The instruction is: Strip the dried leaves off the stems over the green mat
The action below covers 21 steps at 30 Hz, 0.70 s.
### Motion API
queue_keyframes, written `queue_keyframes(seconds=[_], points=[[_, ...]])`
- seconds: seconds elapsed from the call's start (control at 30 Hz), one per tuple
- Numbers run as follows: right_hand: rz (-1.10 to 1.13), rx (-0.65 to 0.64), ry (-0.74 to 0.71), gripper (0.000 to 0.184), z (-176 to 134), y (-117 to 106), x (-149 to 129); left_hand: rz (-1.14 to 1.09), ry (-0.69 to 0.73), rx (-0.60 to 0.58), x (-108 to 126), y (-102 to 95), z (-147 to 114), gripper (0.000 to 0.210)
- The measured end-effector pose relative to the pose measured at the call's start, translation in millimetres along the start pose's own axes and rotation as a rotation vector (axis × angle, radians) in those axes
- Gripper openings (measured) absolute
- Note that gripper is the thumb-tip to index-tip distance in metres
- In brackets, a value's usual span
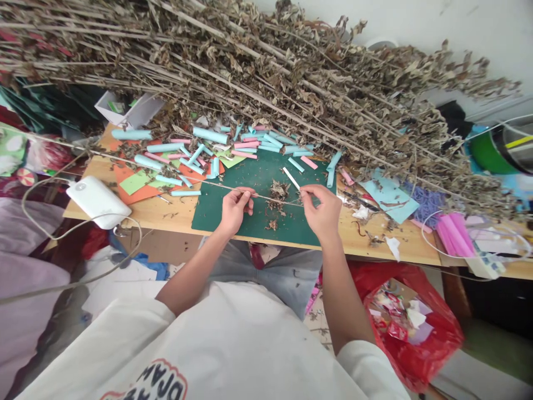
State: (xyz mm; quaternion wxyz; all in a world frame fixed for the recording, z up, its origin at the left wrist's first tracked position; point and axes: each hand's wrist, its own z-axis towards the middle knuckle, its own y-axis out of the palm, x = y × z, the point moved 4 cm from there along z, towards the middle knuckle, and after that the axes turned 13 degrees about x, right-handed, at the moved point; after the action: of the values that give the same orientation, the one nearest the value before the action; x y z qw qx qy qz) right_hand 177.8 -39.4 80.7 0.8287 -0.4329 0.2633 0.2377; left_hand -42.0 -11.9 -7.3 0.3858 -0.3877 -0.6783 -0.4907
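A long, thin dried plant stem [275,199] crosses in front of me, running from the far left to my hands. My left hand [235,212] is closed, pinching the stem between thumb and fingers. On the other side, my right hand [322,214] is closed at the stem's right end. A slim white stick [291,178] reaches to the right fingertips; whether they grip it I cannot tell. Beneath both hands lies a green cutting mat [208,214], with crumbled dry leaves [278,190] between them.
A large heap of dried stalks [250,72] spans the back. Several blue paper rolls [210,135] and pink ones lie along the mat's far edge. A white power bank [99,201] with a cable sits left. A red plastic bag [437,344] of scraps stands below right.
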Motion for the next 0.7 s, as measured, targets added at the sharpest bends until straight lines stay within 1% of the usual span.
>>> queue_keyframes(seconds=[0.07, 0.2, 0.27, 0.33, 0.43, 0.47, 0.6, 0.7], points=[[0.048, 0.006, 0.034, 0.022, 6.2, 1.4, -2.6, 0.013, -0.003, 0.004, -0.6, -0.6, 0.2, 0.031], [0.097, -0.128, 0.073, 0.030, 17.2, 8.4, -6.5, 0.016, -0.006, 0.010, -1.4, -1.6, 0.4, 0.031], [0.068, -0.182, 0.052, 0.034, 19.8, 7.9, -7.0, 0.007, -0.012, 0.004, -1.9, -1.5, 0.3, 0.031], [0.010, -0.243, 0.003, 0.031, 19.4, 4.9, -6.7, -0.009, -0.011, -0.004, -1.5, -0.8, -0.1, 0.030], [-0.079, -0.368, -0.065, 0.021, 13.8, 0.4, -4.0, -0.020, 0.004, -0.014, 0.4, 0.8, -0.9, 0.030], [-0.098, -0.393, -0.076, 0.018, 11.6, -1.0, -2.5, -0.018, 0.007, -0.013, 1.1, 1.1, -1.1, 0.030], [-0.115, -0.388, -0.080, 0.016, 5.8, -4.6, 4.0, -0.009, 0.009, -0.014, 3.3, 1.4, -2.2, 0.029], [-0.090, -0.400, -0.091, 0.017, 2.6, -1.9, 7.6, -0.008, 0.011, -0.021, 4.3, 1.1, -3.1, 0.030]])
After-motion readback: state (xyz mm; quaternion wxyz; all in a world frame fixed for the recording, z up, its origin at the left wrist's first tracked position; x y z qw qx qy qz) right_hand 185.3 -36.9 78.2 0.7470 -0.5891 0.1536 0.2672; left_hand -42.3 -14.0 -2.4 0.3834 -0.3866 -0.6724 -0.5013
